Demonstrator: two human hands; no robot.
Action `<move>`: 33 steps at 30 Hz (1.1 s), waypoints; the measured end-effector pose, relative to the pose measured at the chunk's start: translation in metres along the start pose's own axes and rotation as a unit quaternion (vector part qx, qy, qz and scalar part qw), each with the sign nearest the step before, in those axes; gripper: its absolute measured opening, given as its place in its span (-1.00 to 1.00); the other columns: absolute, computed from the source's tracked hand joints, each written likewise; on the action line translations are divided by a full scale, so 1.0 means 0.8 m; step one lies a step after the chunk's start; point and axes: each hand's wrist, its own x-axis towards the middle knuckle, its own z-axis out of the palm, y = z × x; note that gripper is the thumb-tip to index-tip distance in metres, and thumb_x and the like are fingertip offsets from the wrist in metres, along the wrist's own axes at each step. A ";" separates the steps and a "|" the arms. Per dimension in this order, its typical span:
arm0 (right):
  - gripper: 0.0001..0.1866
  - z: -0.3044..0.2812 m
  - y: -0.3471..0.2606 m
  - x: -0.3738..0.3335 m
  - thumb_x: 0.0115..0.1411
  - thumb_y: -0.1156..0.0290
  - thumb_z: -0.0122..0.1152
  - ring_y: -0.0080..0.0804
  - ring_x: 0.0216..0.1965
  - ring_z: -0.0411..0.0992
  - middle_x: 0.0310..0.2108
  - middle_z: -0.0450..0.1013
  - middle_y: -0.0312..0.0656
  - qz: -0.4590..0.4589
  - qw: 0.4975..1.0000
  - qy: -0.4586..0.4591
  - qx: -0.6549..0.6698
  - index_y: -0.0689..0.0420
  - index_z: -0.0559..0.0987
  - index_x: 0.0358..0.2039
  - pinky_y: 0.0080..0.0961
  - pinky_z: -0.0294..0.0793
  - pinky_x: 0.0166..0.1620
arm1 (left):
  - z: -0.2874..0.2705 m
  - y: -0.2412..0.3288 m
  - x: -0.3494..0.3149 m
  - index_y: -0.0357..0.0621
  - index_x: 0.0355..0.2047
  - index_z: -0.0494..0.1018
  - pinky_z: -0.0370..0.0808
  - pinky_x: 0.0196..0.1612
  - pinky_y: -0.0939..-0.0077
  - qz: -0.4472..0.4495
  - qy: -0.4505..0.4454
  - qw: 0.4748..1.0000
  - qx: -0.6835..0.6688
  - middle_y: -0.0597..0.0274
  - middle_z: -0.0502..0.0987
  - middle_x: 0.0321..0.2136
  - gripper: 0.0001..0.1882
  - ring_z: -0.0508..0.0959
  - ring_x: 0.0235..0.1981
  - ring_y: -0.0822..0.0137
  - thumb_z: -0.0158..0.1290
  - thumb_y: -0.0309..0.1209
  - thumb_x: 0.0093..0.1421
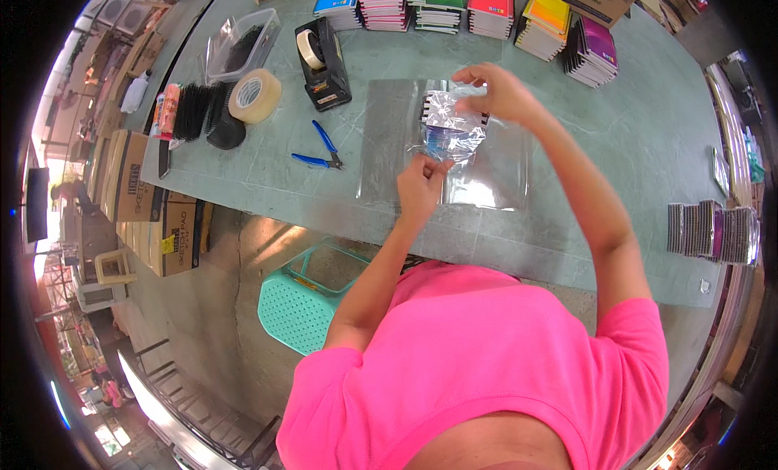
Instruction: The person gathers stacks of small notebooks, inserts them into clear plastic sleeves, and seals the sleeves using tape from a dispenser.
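A small bundle of spiral-bound notebooks [450, 139] in shiny clear plastic wrap [463, 150] lies on flat clear plastic sheets [496, 186]. Its black bindings show at the far end; glare hides much of the covers. My left hand [421, 186] is closed in a pinch on the wrap at the bundle's near edge. At the far right corner my right hand [504, 97] curls over, thumb on the bundle and fingers beyond it, holding the wrap. Blue-handled nippers [326, 148] lie to the left of the sheets.
Colour-sorted notebook stacks [489, 12] line the far side. At left are a tape dispenser [322, 63], a tape roll [254, 96], a plastic tub [243, 44] and black binding pieces [193, 112]. Wrapped bundles [713, 233] sit far right. A turquoise stool [298, 308] stands below the table edge.
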 end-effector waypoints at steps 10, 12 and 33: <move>-0.12 -0.026 -0.062 -0.015 -0.29 0.22 0.46 -0.21 -0.01 0.33 -0.02 0.33 -0.06 -0.024 0.997 0.021 0.072 0.07 0.28 0.10 -0.34 0.33 0.04 | 0.034 0.002 -0.012 -0.18 0.01 0.23 0.41 -0.23 0.50 -0.255 -0.272 0.756 -0.538 0.20 0.46 -0.25 -0.40 0.47 -0.25 0.41 0.21 -0.27 0.00; -0.15 -0.032 -0.030 -0.053 -0.27 0.31 0.47 -0.30 -0.03 0.32 -0.02 0.32 -0.15 -0.048 0.985 0.052 0.159 0.13 0.29 0.08 -0.39 0.30 0.06 | -0.002 -0.029 0.046 -0.16 0.09 0.14 0.36 -0.03 0.43 -0.126 -0.252 0.828 -0.484 0.19 0.39 -0.11 -0.18 0.40 -0.08 0.32 0.33 -0.34 -0.16; -0.70 0.122 -0.034 -0.055 0.26 0.24 -0.01 -0.67 -0.42 0.27 -0.45 0.40 -0.32 0.040 0.823 0.452 0.342 0.24 0.52 -0.37 -0.67 0.26 -0.33 | -0.004 0.057 0.122 -0.29 -0.41 0.53 0.36 -0.28 0.64 0.092 -0.165 0.959 -0.210 0.29 0.54 -0.46 -0.59 0.44 -0.39 0.53 -0.09 -0.16 0.27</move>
